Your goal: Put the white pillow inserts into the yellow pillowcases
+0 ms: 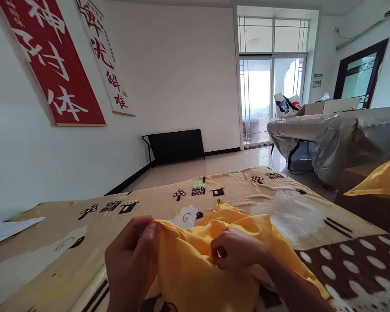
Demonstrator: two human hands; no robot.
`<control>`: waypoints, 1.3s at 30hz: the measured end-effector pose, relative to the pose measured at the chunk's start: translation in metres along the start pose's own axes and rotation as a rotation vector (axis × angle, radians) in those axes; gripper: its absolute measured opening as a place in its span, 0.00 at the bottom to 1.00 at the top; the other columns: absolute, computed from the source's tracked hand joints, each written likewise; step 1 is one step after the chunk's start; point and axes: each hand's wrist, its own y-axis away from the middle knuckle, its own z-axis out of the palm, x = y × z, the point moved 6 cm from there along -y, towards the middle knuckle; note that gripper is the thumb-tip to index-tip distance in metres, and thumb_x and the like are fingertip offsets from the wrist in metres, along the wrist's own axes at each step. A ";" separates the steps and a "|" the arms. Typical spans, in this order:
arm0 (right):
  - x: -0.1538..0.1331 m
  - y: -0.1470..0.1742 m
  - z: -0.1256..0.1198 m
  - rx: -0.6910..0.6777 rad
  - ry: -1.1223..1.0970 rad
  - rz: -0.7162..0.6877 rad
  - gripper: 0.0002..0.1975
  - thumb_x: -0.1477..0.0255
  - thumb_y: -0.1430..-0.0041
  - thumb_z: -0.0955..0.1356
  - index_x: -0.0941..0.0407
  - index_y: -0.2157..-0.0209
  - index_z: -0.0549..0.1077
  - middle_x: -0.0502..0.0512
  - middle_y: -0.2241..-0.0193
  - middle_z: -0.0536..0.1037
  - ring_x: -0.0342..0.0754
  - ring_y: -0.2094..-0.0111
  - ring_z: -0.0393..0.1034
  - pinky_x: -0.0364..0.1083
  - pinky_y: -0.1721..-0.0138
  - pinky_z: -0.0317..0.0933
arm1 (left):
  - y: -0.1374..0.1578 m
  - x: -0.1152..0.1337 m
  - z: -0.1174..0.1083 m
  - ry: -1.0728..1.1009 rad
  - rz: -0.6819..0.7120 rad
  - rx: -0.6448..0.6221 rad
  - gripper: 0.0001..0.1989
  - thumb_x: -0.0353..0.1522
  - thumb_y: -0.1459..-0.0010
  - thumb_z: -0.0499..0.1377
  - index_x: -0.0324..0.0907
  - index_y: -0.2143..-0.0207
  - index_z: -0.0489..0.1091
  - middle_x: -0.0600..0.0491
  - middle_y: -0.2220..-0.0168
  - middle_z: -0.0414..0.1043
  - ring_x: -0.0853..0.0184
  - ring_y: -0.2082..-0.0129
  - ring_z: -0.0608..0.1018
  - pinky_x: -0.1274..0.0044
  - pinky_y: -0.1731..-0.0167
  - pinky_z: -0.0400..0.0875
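Item: yellow cloth [195, 268], crumpled, low in the middle of your view, lying on the patterned blanket [84, 242] and held up at its near edge by both of your hands. Your left hand [130, 260]: back of the hand toward you, fingers curled upward, thumb and fingertips pinched tight on the cloth's upper left edge, lifting it off the blanket. Your right hand [237, 250]: comes in from the lower right with the forearm angled across the frame, knuckles up, fingers folded under and closed on a bunch of the cloth near its middle. The two hands sit near each other, with a taut stretch of cloth between them. Blanket: tan, printed with sheep, houses and mushroom shapes, with a brown spotted patch at the right. Also present: second yellow fabric piece [381, 177] on a surface at the right edge, well apart from your hands; covered sofa [328, 134] beyond; red banner [52, 60] on the left wall; black panel [177, 145] leaning at the far wall.
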 end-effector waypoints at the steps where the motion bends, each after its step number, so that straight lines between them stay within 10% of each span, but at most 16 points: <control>1: 0.006 0.001 -0.009 0.094 -0.054 0.050 0.03 0.76 0.57 0.65 0.56 0.78 0.72 0.44 0.82 0.68 0.37 0.80 0.56 0.38 0.77 0.48 | -0.001 0.000 -0.002 -0.005 -0.001 0.017 0.11 0.38 0.63 0.61 0.41 0.78 0.69 0.56 0.80 0.69 0.72 0.79 0.69 0.84 0.83 0.65; 9: 0.045 0.031 -0.074 0.955 -0.352 0.223 0.05 0.71 0.52 0.65 0.58 0.78 0.69 0.42 0.86 0.55 0.37 0.82 0.48 0.39 0.79 0.45 | -0.005 -0.001 -0.006 -0.017 0.022 0.057 0.12 0.41 0.63 0.61 0.40 0.80 0.67 0.56 0.81 0.67 0.72 0.79 0.67 0.84 0.83 0.63; 15: 0.049 0.059 -0.093 1.357 -0.485 0.162 0.10 0.66 0.49 0.67 0.59 0.74 0.70 0.42 0.85 0.55 0.37 0.83 0.49 0.38 0.82 0.46 | -0.005 -0.004 -0.002 -0.077 0.068 -0.029 0.13 0.42 0.58 0.60 0.41 0.79 0.68 0.57 0.80 0.67 0.72 0.78 0.67 0.84 0.81 0.63; 23: 0.026 0.048 -0.083 1.189 -0.484 0.070 0.08 0.68 0.46 0.66 0.58 0.73 0.71 0.42 0.86 0.56 0.37 0.83 0.50 0.37 0.82 0.47 | -0.008 -0.012 0.021 -0.496 0.313 -0.206 0.13 0.41 0.50 0.55 0.45 0.65 0.71 0.53 0.66 0.74 0.64 0.66 0.75 0.73 0.62 0.70; 29: -0.016 0.031 -0.058 0.823 -0.305 -0.123 0.04 0.73 0.46 0.66 0.57 0.72 0.73 0.41 0.86 0.57 0.35 0.83 0.51 0.37 0.79 0.51 | 0.039 0.007 0.055 -0.406 0.494 -0.697 0.23 0.41 0.44 0.56 0.51 0.46 0.61 0.54 0.49 0.70 0.65 0.51 0.72 0.75 0.52 0.68; 32: -0.031 0.030 -0.052 0.755 -0.225 -0.225 0.04 0.74 0.45 0.65 0.56 0.71 0.73 0.42 0.85 0.60 0.35 0.83 0.53 0.37 0.76 0.53 | 0.049 0.004 0.064 -0.396 0.442 -0.838 0.16 0.39 0.42 0.55 0.50 0.51 0.67 0.55 0.54 0.73 0.68 0.56 0.75 0.78 0.55 0.69; 39: -0.035 0.025 -0.051 0.678 -0.196 -0.250 0.17 0.72 0.49 0.69 0.54 0.56 0.70 0.54 0.59 0.74 0.45 0.59 0.67 0.45 0.55 0.60 | 0.041 0.011 0.055 -0.316 0.454 -0.687 0.07 0.36 0.43 0.55 0.45 0.66 0.71 0.56 0.68 0.75 0.70 0.69 0.75 0.83 0.68 0.69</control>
